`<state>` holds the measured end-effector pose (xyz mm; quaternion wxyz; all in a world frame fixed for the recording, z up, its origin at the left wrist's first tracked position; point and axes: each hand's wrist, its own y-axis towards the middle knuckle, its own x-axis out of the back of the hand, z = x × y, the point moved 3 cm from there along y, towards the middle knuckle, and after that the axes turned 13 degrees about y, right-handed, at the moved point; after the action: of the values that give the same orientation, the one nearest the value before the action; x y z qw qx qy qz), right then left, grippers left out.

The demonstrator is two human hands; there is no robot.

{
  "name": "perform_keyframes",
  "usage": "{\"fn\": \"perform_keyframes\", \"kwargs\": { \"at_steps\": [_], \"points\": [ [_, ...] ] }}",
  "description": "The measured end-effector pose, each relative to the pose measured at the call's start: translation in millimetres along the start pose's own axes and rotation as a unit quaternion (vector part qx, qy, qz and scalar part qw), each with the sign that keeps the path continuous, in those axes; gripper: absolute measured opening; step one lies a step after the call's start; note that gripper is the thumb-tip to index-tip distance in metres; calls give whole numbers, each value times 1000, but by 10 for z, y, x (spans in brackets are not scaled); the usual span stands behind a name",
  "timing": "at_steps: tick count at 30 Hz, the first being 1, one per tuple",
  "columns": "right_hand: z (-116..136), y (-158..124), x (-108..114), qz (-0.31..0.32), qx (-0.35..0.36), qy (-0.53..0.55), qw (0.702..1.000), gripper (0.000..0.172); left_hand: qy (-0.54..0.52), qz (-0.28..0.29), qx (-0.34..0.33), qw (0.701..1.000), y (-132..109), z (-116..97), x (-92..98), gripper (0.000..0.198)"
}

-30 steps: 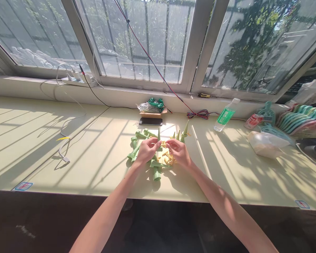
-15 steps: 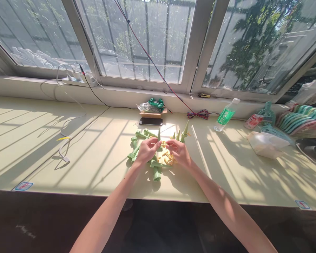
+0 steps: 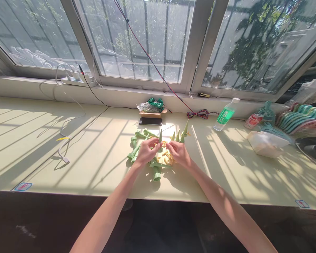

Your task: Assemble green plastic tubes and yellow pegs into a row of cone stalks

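My left hand [image 3: 148,150] is closed round a green plastic plant-watering spike [image 3: 160,136], its tip pointing up. Close beside it on the right, my right hand [image 3: 178,151] has thumb and fingers pinched together; whatever they hold is too small to make out. Between and below the hands lies a pile of small yellow plastic pieces [image 3: 168,159]. More green spikes [image 3: 133,153] lie in a heap left of my left hand, and another one [image 3: 157,174] rests in front. Behind my right hand several spikes [image 3: 184,133] stand upright, one with a yellow piece at its side.
A phone [image 3: 150,121] and a small carton [image 3: 150,114] with plastic wrap lie behind the spikes. To the right are a bottle [image 3: 224,115], a red can [image 3: 253,121], a white bag [image 3: 267,144] and hangers [image 3: 300,119]. A white cable [image 3: 63,154] lies leftward.
The held spike has shifted slightly right. My right hand's fingers have drawn closer together in a pinch, and the hand has turned a little. The other things lie as before.
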<state>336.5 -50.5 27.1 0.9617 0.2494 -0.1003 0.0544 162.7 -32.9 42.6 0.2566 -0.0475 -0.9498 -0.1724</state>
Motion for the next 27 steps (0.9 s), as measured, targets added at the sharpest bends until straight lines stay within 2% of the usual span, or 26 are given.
{"fn": "perform_keyframes", "kwargs": {
  "at_steps": [5, 11, 14, 19, 27],
  "points": [
    [-3, 1, -5, 0, -7, -7, 1000, 53, -1, 7, 0, 1000, -1, 9, -15, 40],
    [48, -3, 9, -1, -1, 49, 999, 29, 8, -11, 7, 1000, 8, -6, 7, 40],
    [72, -1, 10, 8, 10, 49, 999, 27, 5, -17, 11, 1000, 8, -15, 20, 39],
    [46, -2, 0, 18, 5, 39, 999, 33, 0, -1, 6, 1000, 6, -12, 13, 40],
    [2, -9, -18, 16, -26, 16, 999, 52, -5, 23, -26, 999, -5, -13, -25, 33]
  ]
}}
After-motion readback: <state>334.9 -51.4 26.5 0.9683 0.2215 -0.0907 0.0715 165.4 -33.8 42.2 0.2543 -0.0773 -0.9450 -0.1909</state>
